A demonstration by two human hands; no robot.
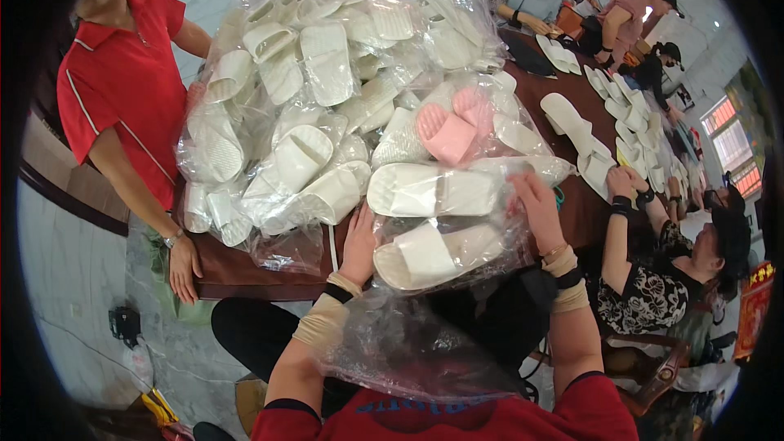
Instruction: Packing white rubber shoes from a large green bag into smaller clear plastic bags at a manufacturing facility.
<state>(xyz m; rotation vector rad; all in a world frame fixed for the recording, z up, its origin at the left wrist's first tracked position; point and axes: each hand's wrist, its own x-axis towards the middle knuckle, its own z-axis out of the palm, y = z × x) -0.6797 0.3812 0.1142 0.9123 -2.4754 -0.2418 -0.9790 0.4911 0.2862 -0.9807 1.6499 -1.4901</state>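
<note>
My left hand (359,245) and right hand (539,208) each press flat, grip wide, on a clear bag of white slippers (433,253) at the tabletop (245,273) edge, steadying it beside the heaped pile (327,90).
</note>
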